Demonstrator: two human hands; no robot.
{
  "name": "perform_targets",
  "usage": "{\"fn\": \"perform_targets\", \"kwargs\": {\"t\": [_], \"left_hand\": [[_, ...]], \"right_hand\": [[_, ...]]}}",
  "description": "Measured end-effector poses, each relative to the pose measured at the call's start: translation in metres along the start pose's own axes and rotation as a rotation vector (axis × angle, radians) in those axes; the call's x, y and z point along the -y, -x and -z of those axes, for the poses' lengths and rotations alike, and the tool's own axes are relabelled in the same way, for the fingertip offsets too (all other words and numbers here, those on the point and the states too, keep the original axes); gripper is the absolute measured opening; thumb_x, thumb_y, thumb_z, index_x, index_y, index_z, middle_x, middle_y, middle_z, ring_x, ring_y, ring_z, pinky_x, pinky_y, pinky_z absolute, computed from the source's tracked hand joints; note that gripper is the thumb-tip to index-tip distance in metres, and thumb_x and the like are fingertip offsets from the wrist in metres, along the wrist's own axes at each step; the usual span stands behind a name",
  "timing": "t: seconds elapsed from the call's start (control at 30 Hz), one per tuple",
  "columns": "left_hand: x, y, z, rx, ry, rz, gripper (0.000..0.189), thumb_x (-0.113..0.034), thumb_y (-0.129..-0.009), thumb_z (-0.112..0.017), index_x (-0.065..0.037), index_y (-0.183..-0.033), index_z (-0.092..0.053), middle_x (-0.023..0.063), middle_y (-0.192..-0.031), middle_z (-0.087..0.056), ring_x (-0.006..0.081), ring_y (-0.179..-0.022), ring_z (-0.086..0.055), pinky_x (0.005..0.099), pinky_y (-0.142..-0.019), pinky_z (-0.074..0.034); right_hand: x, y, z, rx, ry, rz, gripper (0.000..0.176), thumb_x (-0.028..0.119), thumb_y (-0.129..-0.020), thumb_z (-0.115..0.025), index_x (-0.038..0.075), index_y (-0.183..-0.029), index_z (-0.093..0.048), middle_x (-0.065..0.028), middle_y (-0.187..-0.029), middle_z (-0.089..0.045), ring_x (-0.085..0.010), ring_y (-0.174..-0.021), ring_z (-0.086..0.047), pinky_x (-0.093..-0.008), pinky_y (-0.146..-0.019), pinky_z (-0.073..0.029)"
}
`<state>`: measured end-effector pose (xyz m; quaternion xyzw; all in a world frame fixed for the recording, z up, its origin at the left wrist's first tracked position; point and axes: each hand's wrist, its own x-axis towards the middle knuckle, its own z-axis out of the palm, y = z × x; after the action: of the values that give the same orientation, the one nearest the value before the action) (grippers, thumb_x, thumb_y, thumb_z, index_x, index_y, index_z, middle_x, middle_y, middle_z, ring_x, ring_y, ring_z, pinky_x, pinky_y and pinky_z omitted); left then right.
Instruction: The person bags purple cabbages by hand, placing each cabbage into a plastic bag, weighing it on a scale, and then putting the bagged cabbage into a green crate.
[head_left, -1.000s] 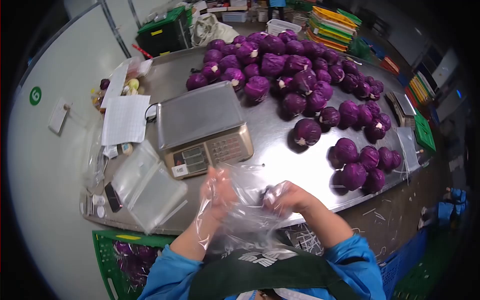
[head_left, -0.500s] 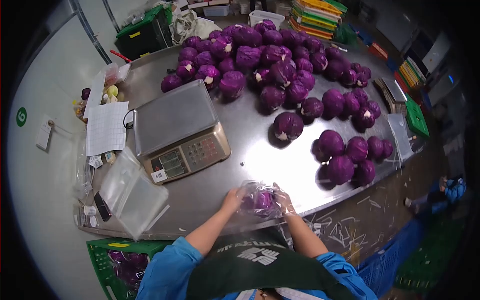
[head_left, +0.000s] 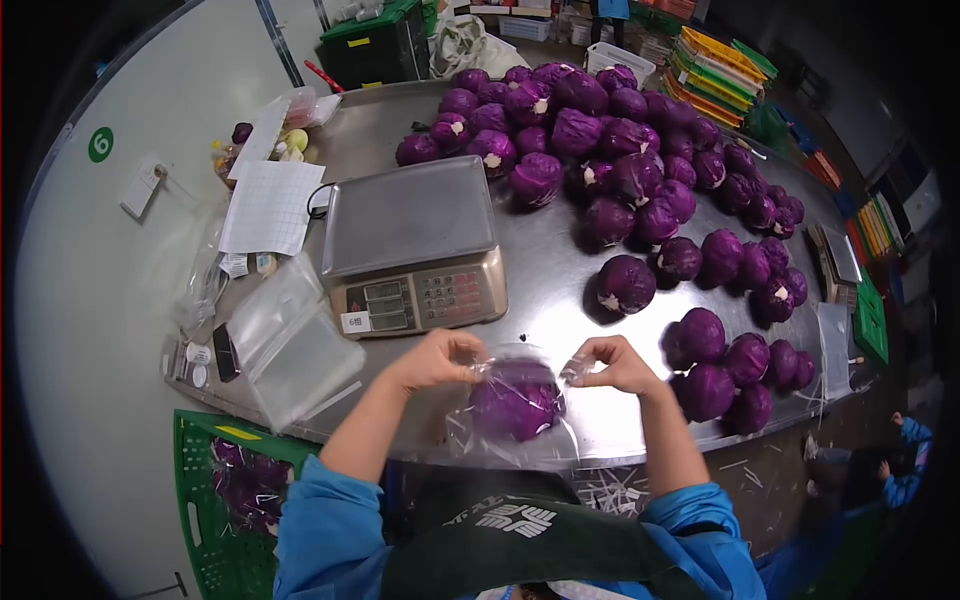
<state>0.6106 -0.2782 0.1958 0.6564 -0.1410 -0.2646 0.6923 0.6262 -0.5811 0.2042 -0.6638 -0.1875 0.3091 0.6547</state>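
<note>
A purple cabbage (head_left: 515,400) sits inside a clear plastic bag (head_left: 480,435) near the front edge of the metal table. My left hand (head_left: 437,360) pinches the bag's upper left corner. On the other side, my right hand (head_left: 612,366) pinches the upper right part of the bag. The bag's mouth is stretched between both hands, and its loose film spreads around the cabbage. Just beyond my left hand stands a weighing scale (head_left: 410,220) with a bare metal plate.
Many loose cabbages (head_left: 580,132) cover the table's far and right parts. Flat clear bags (head_left: 300,345), a phone (head_left: 226,352) and paper sheets (head_left: 270,205) lie left. A green crate (head_left: 200,500) holds bagged cabbages below. A person (head_left: 905,460) is at the far right.
Both hands have moved from the sides of the bagged cabbage to the bag's upper corners and now pinch the film. The cabbage shows more fully, and the camera view has shifted.
</note>
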Motion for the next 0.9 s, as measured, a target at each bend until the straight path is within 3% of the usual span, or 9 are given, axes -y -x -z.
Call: {"fn": "perform_targets", "kwargs": {"t": [0.13, 0.2, 0.27, 0.4, 0.47, 0.57, 0.77, 0.87, 0.9], "left_hand": [[-0.048, 0.05, -0.019, -0.174, -0.613, -0.049, 0.015, -0.008, -0.066, -0.07, -0.004, -0.079, -0.064, 0.0051, -0.077, -0.064, 0.0159, -0.07, -0.06, 0.0278, -0.063, -0.047], [-0.03, 0.095, -0.03, -0.092, -1.099, -0.436, 0.011, -0.01, -0.069, -0.066, -0.008, -0.08, -0.064, 0.0071, -0.076, -0.062, 0.0226, -0.072, -0.059, 0.0316, -0.067, -0.047], [0.01, 0.129, -0.051, -0.106, -0.919, -0.414, 0.008, -0.012, -0.066, -0.069, -0.008, -0.072, -0.064, 0.0068, -0.068, -0.06, 0.0253, -0.066, -0.058, 0.0338, -0.06, -0.047], [0.108, 0.178, -0.085, -0.284, -0.194, 0.193, 0.016, -0.017, -0.074, -0.066, -0.004, -0.084, -0.063, 0.0033, -0.069, -0.06, 0.0158, -0.072, -0.058, 0.0311, -0.065, -0.046], [0.131, 0.172, -0.118, -0.777, 0.101, 0.24, 0.021, -0.011, -0.075, -0.066, -0.001, -0.092, -0.06, 0.0052, -0.071, -0.059, 0.0124, -0.07, -0.057, 0.0265, -0.068, -0.047], [0.164, 0.18, -0.125, -0.152, 0.287, 0.579, 0.028, -0.012, -0.079, -0.062, 0.003, -0.102, -0.057, 0.0052, -0.074, -0.059, 0.0093, -0.061, -0.055, 0.0227, -0.053, -0.041], [0.166, 0.227, -0.146, -0.008, -0.024, 0.418, 0.025, -0.016, -0.085, -0.052, 0.001, -0.102, -0.059, 0.0053, -0.074, -0.062, 0.009, -0.059, -0.056, 0.0229, -0.056, -0.044], [0.135, 0.23, -0.153, -0.119, -0.116, 0.399, 0.025, -0.017, -0.088, -0.046, 0.0, -0.099, -0.059, 0.0064, -0.077, -0.064, 0.0105, -0.061, -0.058, 0.0245, -0.062, -0.046], [0.136, 0.231, -0.157, -0.123, -0.112, 0.395, 0.025, -0.017, -0.088, -0.046, 0.0, -0.099, -0.059, 0.0064, -0.077, -0.064, 0.0105, -0.061, -0.058, 0.0245, -0.062, -0.046]], "right_hand": [[0.038, 0.03, -0.024, -0.196, 0.723, 0.149, 0.011, 0.006, -0.065, -0.071, 0.01, -0.071, -0.063, -0.0016, -0.069, -0.062, -0.0148, -0.069, -0.058, -0.0299, -0.07, -0.044], [0.024, 0.052, -0.058, -0.189, 0.874, 0.309, 0.014, 0.003, -0.061, -0.069, 0.012, -0.069, -0.062, -0.0024, -0.067, -0.061, -0.0225, -0.066, -0.055, -0.0342, -0.068, -0.042], [-0.001, 0.073, -0.094, -0.169, 0.911, 0.179, 0.011, 0.004, -0.065, -0.066, 0.011, -0.072, -0.062, -0.0032, -0.071, -0.06, -0.0233, -0.068, -0.056, -0.0347, -0.067, -0.043], [-0.064, 0.126, -0.158, -0.129, 1.075, 0.085, 0.007, 0.008, -0.066, -0.062, 0.008, -0.072, -0.06, -0.0033, -0.075, -0.058, -0.0233, -0.073, -0.055, -0.0335, -0.065, -0.042], [-0.068, 0.151, -0.182, -0.162, 1.076, 0.08, 0.007, 0.009, -0.065, -0.061, 0.009, -0.072, -0.06, -0.0027, -0.075, -0.058, -0.022, -0.075, -0.054, -0.0324, -0.065, -0.041], [-0.075, 0.19, -0.207, -0.188, 1.145, 0.085, 0.007, 0.012, -0.064, -0.061, 0.011, -0.071, -0.061, -0.0007, -0.079, -0.058, -0.0179, -0.08, -0.053, -0.0314, -0.066, -0.038], [-0.039, 0.202, -0.242, 0.044, 1.419, -0.339, 0.014, 0.026, -0.068, -0.066, 0.012, -0.072, -0.064, -0.0014, -0.075, -0.061, -0.0189, -0.072, -0.056, -0.0359, -0.064, -0.038], [-0.02, 0.164, -0.27, -0.563, 1.242, 0.16, 0.012, 0.018, -0.064, -0.069, 0.009, -0.064, -0.063, -0.0034, -0.069, -0.059, -0.0217, -0.066, -0.056, -0.033, -0.062, -0.04], [-0.021, 0.154, -0.279, -0.559, 1.247, 0.163, 0.012, 0.018, -0.064, -0.069, 0.009, -0.064, -0.063, -0.0034, -0.069, -0.059, -0.0217, -0.066, -0.056, -0.033, -0.062, -0.04]]}}
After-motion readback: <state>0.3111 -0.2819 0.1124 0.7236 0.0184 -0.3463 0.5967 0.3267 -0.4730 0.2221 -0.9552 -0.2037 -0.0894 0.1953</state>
